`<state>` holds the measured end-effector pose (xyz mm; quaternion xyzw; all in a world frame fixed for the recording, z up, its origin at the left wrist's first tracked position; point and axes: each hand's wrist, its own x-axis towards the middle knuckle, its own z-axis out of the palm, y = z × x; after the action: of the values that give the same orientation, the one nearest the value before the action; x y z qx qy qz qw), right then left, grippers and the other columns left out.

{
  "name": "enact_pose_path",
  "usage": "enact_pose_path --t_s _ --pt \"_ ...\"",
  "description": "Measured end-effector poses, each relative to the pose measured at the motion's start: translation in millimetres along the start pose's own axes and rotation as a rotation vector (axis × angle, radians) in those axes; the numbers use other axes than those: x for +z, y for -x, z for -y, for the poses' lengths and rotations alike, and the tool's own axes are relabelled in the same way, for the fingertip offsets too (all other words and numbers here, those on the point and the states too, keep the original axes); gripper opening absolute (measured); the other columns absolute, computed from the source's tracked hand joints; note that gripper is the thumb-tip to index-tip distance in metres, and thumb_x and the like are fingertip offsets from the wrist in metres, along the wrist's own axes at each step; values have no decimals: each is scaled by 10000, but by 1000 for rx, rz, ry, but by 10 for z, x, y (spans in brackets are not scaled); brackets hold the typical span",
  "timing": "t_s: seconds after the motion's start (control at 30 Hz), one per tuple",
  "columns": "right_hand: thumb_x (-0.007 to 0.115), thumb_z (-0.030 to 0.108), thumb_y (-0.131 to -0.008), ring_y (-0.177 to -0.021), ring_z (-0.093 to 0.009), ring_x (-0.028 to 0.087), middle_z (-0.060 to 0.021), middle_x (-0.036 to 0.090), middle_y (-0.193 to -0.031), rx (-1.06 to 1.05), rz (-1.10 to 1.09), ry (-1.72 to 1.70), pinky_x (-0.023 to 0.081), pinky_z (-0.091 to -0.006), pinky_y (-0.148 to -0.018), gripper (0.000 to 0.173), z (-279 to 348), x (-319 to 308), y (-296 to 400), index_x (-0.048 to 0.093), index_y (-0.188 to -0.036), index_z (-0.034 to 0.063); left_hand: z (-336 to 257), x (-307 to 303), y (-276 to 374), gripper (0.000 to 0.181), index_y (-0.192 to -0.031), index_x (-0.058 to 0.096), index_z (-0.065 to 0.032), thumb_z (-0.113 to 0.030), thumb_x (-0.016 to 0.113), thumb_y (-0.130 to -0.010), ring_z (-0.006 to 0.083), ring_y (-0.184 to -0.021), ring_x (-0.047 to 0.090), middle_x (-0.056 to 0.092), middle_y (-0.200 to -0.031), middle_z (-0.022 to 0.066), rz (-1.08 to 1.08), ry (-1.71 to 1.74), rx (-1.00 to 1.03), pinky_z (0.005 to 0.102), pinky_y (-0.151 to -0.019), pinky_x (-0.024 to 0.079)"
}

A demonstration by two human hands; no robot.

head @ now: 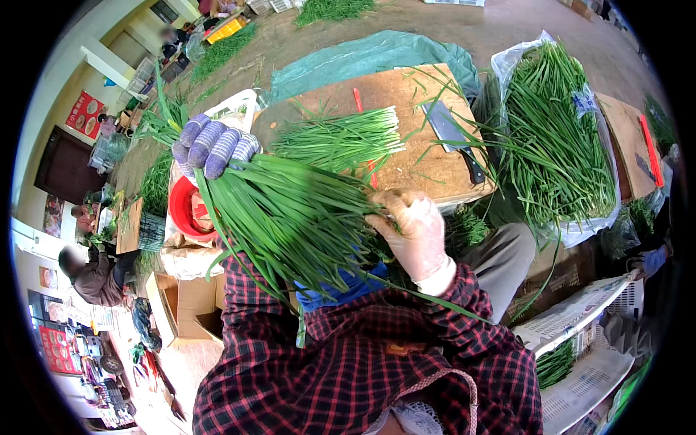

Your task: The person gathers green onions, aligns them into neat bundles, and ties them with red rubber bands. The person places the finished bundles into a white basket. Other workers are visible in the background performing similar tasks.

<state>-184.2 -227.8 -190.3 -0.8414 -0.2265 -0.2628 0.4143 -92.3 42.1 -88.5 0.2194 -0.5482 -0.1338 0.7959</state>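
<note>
My left hand [216, 145], in a purple and white striped knit glove, grips a large bunch of garlic chives [288, 201] that fans out over my lap. In a thin pale glove, my right hand [410, 228] pinches some leaves at the right side of that bunch. Beyond both hands is a wooden cutting board [435, 179]. A smaller pile of chives [342, 136] lies on it, pale ends to the right, across a red strip [357, 100]. Right of the pile rests a cleaver [446, 128], its black handle towards me.
A plastic-lined heap of chives [560, 136] stands right of the board. Left are a red bucket [190, 209] and an open cardboard box [185, 307]. White plastic crates [587, 375] stand at lower right, near another person's gloved hand [652, 261]. A person [98, 272] sits far left.
</note>
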Motion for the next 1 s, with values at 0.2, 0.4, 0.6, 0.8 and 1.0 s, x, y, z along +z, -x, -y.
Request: enact_pose_path --t_s 0.2,0.4,0.6,0.8,1.0 --pt "665 -10 -791 -745 -129 590 -55 649 -841 382 -52 -694 460 -235 -699 102 178 2 213 653 -889 19 -214 214 -161 174 -1015 518 -140 -295 472 -951 112 -731 586 597 -885 -46 211 -71 -127 348 -732 439" --pt "612 116 -842 -739 -280 617 -129 623 -796 420 62 -199 487 -337 -688 67 18 74 551 638 -861 57 -370 444 64 176 -1015 518 -138 -296 470 -952 112 -729 584 596 -889 -44 141 -92 -90 348 -726 437" --pt "652 243 -808 -929 -363 575 -182 614 -987 381 118 -101 471 -417 -775 311 -429 -216 511 604 -1047 49 -297 433 136 178 -1014 518 -137 -297 468 -953 113 -728 582 596 -893 -43 81 -69 -71 347 -721 436" --pt "581 193 -882 -828 -224 645 -175 660 -869 304 270 -407 478 -320 -768 249 -103 215 -182 631 -1043 9 -199 452 187 180 -1014 517 -135 -297 466 -954 113 -726 581 596 -896 -41 27 -23 -38 346 -715 435" --pt "572 205 -885 -780 -287 623 -171 644 -822 661 154 -33 478 -366 -711 219 -897 -67 508 631 -983 18 -18 335 237 182 -1013 517 -134 -298 464 -955 113 -725 579 596 -900 -39 -40 17 5 346 -709 433"
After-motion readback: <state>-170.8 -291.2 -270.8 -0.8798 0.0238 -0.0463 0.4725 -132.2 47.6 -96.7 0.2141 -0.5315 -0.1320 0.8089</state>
